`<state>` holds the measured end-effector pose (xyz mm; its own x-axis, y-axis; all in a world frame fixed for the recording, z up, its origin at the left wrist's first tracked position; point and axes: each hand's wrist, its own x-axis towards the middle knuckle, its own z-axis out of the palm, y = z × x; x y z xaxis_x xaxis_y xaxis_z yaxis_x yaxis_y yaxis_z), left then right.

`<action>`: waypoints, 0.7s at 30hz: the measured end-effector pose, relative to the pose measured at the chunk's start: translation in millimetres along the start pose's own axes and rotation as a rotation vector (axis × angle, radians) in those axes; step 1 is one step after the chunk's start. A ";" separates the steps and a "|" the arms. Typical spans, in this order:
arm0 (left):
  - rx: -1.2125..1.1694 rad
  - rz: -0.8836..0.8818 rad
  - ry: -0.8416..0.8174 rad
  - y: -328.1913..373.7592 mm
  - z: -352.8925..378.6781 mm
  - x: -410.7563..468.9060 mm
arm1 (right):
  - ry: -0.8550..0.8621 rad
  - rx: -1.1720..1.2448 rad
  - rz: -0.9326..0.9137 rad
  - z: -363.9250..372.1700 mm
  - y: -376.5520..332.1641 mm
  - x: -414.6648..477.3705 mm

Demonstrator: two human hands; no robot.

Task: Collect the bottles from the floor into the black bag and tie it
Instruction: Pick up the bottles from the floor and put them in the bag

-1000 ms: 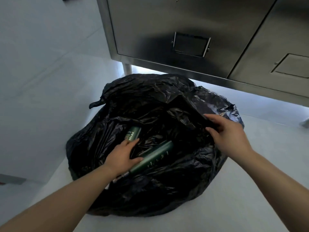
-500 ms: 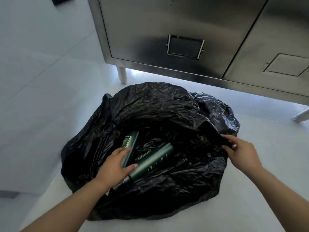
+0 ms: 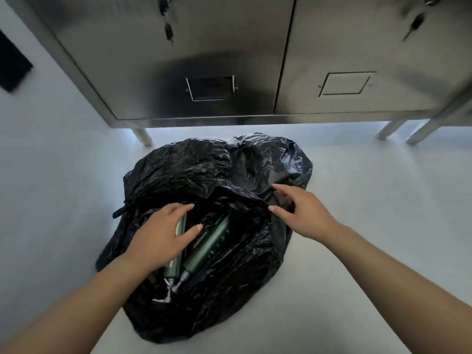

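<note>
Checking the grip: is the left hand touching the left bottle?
Touching. Head view: the left hand lies on the left bottle, curled round it.

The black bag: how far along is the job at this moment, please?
Done: the right bottle lies inside the black bag; no bottle shows on the floor. In hand: the left hand holds the left bottle inside the bag, and the right hand reaches with spread fingers to the rim. Left: the bag's mouth is open, so gathering and tying remain.
</note>
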<state>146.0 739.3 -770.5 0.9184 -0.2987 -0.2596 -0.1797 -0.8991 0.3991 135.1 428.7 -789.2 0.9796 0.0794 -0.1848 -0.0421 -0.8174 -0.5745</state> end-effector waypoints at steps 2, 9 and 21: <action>0.112 0.044 -0.031 36.1 -41.4 -13.0 | -0.090 -0.020 -0.011 -42.5 -23.7 -24.9; 0.255 0.306 -0.098 218.7 -219.0 -56.6 | -0.137 -0.045 0.067 -246.4 -107.7 -145.3; 0.128 0.757 -0.209 593.5 -382.4 -135.6 | 0.332 0.038 0.413 -544.5 -158.7 -386.3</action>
<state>49.7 368.5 -162.2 0.4477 -0.8857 -0.1228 -0.7792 -0.4538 0.4322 -129.5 217.0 -192.6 0.8890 -0.4347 -0.1436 -0.4390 -0.7203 -0.5371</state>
